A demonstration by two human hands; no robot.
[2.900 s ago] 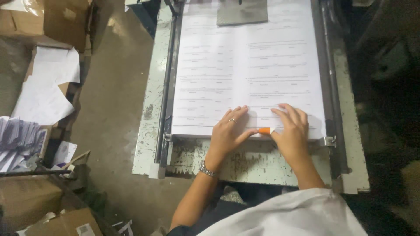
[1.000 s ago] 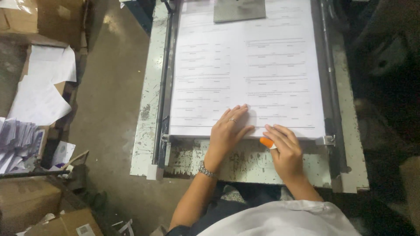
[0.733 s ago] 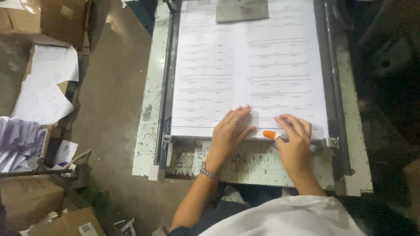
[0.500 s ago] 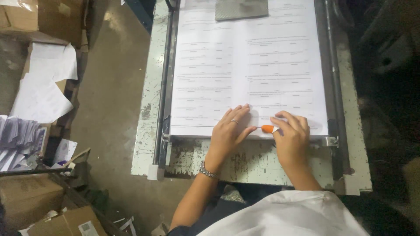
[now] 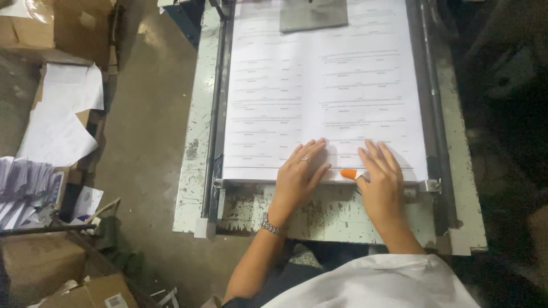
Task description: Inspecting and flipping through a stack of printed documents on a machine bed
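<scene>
Printed paper stack (image 5: 319, 97) on a worn green work table (image 5: 197, 148), both hands flat at its near edge.

A grey metal weight (image 5: 313, 13) sits on the stack's far end; dark metal rails run along both sides. The sheets are white, smooth, with faint lines of print in two columns. The left hand (image 5: 299, 177), ringed and with a wristwatch, lies open and grasps nothing; the right hand (image 5: 381, 182) likewise, its thumb wearing an orange rubber fingertip cover (image 5: 348, 173). Loose papers (image 5: 63, 114) and cardboard boxes (image 5: 51, 25) litter the floor at left.

Table (image 5: 197, 148) — pale green metal, paint chipped and worn; a stack of printed paper sheets (image 5: 319, 91) lies flat between its side rails — grey metal weight (image 5: 313, 14) at the far end.
</scene>
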